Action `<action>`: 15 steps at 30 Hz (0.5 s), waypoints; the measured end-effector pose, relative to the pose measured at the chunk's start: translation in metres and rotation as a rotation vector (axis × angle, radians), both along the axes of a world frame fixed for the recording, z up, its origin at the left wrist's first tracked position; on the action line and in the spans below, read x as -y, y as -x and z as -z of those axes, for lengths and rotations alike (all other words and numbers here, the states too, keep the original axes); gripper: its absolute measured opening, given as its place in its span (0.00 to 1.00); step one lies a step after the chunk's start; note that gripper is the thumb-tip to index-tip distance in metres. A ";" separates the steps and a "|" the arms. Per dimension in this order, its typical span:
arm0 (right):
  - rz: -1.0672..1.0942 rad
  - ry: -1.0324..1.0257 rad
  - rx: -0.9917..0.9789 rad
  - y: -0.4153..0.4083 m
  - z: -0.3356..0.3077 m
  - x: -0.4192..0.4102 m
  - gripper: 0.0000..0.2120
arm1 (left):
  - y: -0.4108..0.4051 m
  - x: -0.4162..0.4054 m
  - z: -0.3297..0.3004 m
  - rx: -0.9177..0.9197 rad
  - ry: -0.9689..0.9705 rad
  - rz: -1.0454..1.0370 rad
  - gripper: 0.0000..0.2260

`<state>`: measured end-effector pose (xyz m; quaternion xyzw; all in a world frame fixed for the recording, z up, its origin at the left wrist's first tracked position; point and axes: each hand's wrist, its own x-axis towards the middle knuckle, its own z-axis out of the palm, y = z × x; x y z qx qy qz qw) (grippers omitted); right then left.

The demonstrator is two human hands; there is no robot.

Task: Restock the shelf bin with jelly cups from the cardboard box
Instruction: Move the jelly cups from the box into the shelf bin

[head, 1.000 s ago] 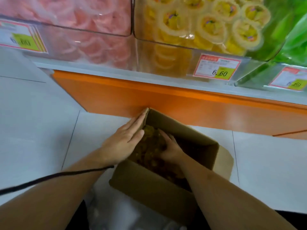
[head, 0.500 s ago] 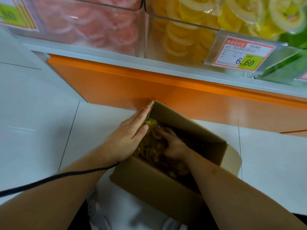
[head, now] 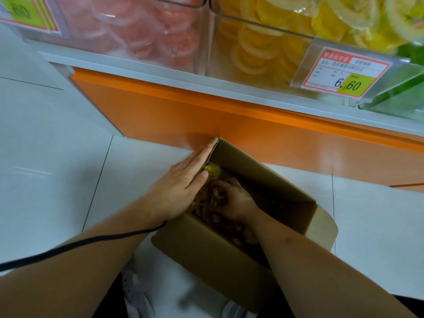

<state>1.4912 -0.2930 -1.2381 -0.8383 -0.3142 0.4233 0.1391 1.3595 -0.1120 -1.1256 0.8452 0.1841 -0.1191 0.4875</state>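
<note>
Task looks mid-way, in a pick-up step: the cardboard box (head: 229, 255) sits on the floor (head: 57, 157) against the orange shelf base (head: 252, 131), one far corner touching it, and it holds a loose heap of yellow jelly cups (head: 212, 171) along its left wall. The right hand (head: 234, 198) is down inside the box, fingers curled into the heap; looks like it grips cups, but which and how many is hidden in shadow. The left hand (head: 183, 180) lies flat with straight fingers pressed on the box's left wall near the far corner, holding nothing, just steadying it. The yellow shelf bin (head: 263, 53) above already shows many cups stacked behind its clear front, near full as far as visible, top edge cut off. Left to do, by my read: lift this handful up to the bin, repeat until the box is empty. Counts: one box, two hands, three bins in view (pink (head: 137, 31) at left, yellow in the middle, green (head: 403, 88) at the right edge), two price tags (one (head: 344, 72) on the yellow bin, one (head: 25, 12) at top left). Cups in the box cannot be counted, only one clearly separate at the far left corner. A black cable (head: 80, 244) crosses the left forearm.
</note>
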 end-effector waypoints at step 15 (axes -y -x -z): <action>0.201 -0.125 -0.178 0.003 -0.067 -0.010 0.21 | -0.002 -0.005 -0.011 -0.016 -0.002 -0.013 0.25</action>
